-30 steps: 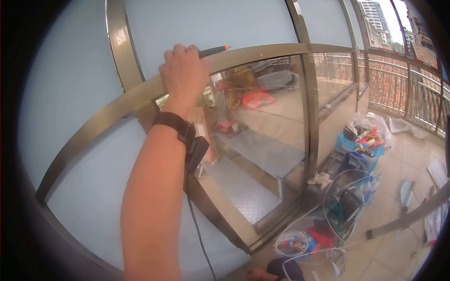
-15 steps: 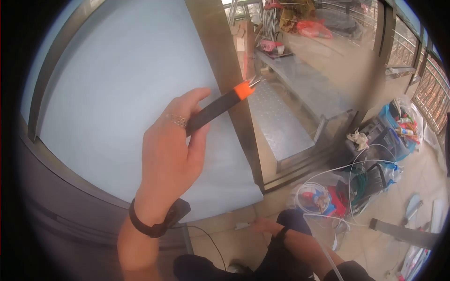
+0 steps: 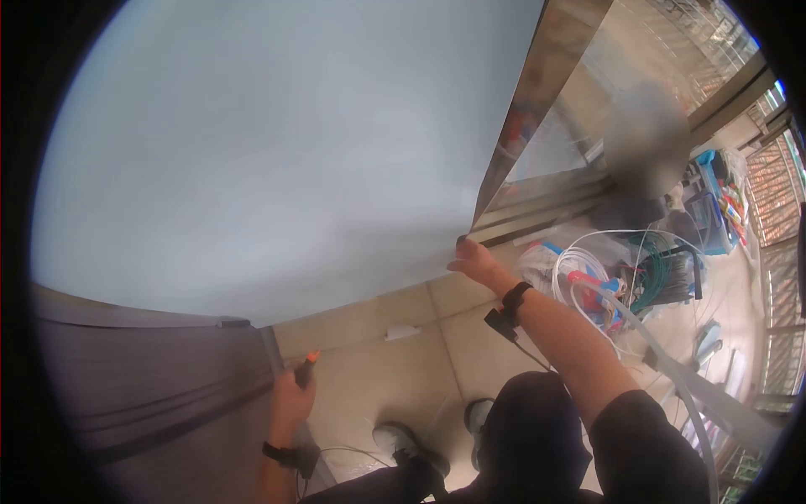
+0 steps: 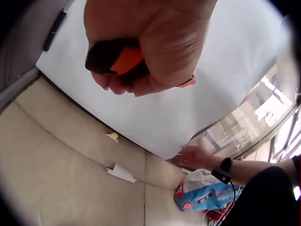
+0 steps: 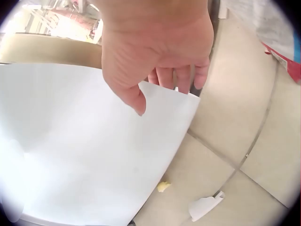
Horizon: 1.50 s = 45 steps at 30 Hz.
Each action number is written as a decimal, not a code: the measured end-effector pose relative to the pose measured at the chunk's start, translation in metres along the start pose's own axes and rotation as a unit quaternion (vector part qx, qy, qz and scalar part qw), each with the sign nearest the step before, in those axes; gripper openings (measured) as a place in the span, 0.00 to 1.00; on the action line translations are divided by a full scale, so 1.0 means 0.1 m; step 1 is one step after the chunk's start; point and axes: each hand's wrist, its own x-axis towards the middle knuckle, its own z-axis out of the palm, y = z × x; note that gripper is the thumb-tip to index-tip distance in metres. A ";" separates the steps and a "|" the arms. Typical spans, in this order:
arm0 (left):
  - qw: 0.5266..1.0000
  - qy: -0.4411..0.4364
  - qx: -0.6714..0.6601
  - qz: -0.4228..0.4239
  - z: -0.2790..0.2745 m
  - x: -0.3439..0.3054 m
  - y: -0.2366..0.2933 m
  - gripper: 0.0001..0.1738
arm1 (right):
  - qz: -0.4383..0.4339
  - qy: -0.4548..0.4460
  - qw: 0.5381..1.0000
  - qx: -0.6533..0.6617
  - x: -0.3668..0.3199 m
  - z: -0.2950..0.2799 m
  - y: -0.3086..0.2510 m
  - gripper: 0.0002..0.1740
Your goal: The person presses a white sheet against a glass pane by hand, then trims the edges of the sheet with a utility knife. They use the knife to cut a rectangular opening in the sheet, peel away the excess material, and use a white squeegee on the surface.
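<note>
A large pale blue-white sheet (image 3: 277, 151) covers the panel in front of me, its lower edge just above the floor. My right hand (image 3: 480, 262) holds its lower right corner. In the right wrist view the thumb (image 5: 137, 101) lies on the sheet's front face and the other fingers reach behind its edge. Low at the left, my left hand (image 3: 291, 401) grips a black-and-orange utility knife (image 3: 309, 364), orange end upward. The left wrist view shows the palm and curled fingers around the knife's body (image 4: 126, 61), with the sheet behind.
A metal frame and glass door (image 3: 579, 109) stand right of the sheet. Coiled white cable (image 3: 579, 269), bags and tools clutter the floor at right. A small white scrap (image 3: 402, 333) lies on the tiles ahead of my shoes (image 3: 401, 441). Grey-brown cloth (image 3: 151, 370) hangs at left.
My left hand has come down from the frame's crossbar to low at the left, still with the knife. My right hand now holds the sheet's corner. The view has tilted downward.
</note>
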 end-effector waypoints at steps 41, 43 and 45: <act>0.876 -0.037 0.255 0.409 1.48 1.73 0.77 0.08 | 0.123 -0.115 0.859 0.484 -0.93 0.81 1.36 0.18; 0.833 -0.081 0.341 0.428 1.40 1.73 0.88 0.11 | 0.106 -0.109 0.863 0.482 -0.86 0.86 1.34 0.18; 0.833 -0.083 0.330 0.436 1.45 1.80 0.81 0.11 | 0.091 -0.102 0.867 0.480 -0.75 0.92 1.39 0.19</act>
